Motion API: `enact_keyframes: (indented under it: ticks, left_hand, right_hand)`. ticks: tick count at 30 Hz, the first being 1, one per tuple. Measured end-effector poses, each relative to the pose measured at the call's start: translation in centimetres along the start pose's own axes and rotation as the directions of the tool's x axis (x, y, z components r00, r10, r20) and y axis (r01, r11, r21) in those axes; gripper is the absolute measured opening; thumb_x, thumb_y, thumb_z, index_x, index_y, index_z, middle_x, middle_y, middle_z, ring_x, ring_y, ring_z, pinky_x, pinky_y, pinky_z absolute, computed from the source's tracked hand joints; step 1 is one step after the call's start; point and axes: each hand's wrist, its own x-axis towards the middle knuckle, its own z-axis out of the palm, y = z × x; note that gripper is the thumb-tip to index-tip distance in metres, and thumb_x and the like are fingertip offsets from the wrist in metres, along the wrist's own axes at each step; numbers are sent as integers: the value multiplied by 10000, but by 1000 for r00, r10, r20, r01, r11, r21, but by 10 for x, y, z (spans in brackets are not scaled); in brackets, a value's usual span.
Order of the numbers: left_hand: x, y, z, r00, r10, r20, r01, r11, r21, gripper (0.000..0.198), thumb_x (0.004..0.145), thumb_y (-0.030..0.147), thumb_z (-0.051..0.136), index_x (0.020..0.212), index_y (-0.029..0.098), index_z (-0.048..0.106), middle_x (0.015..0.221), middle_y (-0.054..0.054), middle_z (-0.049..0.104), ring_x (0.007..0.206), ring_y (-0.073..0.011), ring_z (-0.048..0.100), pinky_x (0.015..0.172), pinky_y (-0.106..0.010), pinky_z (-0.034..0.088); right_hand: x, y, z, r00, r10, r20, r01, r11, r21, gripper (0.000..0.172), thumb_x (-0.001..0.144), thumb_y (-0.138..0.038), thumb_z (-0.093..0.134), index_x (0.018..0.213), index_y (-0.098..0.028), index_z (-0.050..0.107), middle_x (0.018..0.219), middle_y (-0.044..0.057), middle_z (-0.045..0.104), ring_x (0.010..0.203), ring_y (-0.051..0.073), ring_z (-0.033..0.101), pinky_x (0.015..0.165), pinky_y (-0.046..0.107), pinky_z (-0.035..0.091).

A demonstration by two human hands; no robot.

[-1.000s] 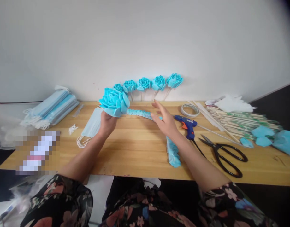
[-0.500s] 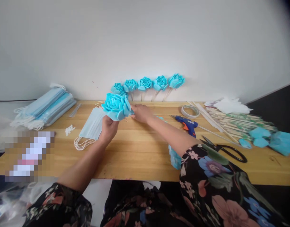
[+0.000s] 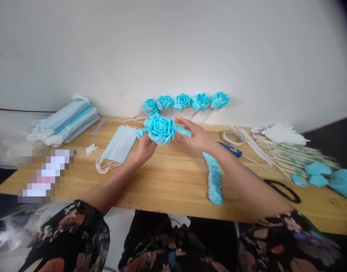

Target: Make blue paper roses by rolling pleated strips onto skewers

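Note:
My left hand (image 3: 145, 148) grips a large blue rose (image 3: 161, 129) made of mask fabric from below, holding it above the wooden table (image 3: 167, 181). A pleated blue strip (image 3: 213, 177) trails from the rose across the table toward its front edge. My right hand (image 3: 196, 136) is at the rose's right side with fingers extended, touching the strip where it meets the petals. A single blue face mask (image 3: 120, 145) lies flat just left of my left hand.
Several smaller blue roses (image 3: 182, 101) on sticks lean against the wall. A stack of masks (image 3: 68, 121) sits far left. On the right lie a tape roll (image 3: 233, 137), a blue glue gun (image 3: 232, 150), black scissors (image 3: 283, 190), wooden sticks (image 3: 289, 153) and blue petal pieces (image 3: 329, 176).
The rose has turned to face the camera and shifted right. My right hand opened and slid along the rose's right side, and the strip now shows on the table.

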Motion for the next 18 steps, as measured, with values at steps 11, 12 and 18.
enact_keyframes:
  ticks: [11,12,18]
  left_hand:
    - [19,0,38,972,169,161,-155,983,-95,230,846,364,638,682,204,618,825,-69,704,812,-227,645,827,-384,541]
    - [16,-1,39,972,165,165,-148,983,-110,200,844,351,652,714,201,636,857,-76,712,849,-236,656,850,-388,538]
    - [6,-6,39,955,198,220,-179,979,-101,119,866,284,643,826,185,694,943,-111,737,917,-260,683,889,-403,536]
  right_hand:
    - [-36,-33,-1,982,-108,-153,143,959,244,1247,741,-609,811,1650,-328,4,1660,112,324,1534,325,320,1237,549,328]
    - [-38,-33,1,978,-125,-167,163,957,239,1228,761,-586,805,1648,-336,-7,1650,109,346,1528,317,334,1236,547,331]
    - [-45,-28,17,984,-98,-151,129,968,214,1163,818,-537,768,1651,-294,-7,1537,127,506,1442,306,474,1193,506,412]
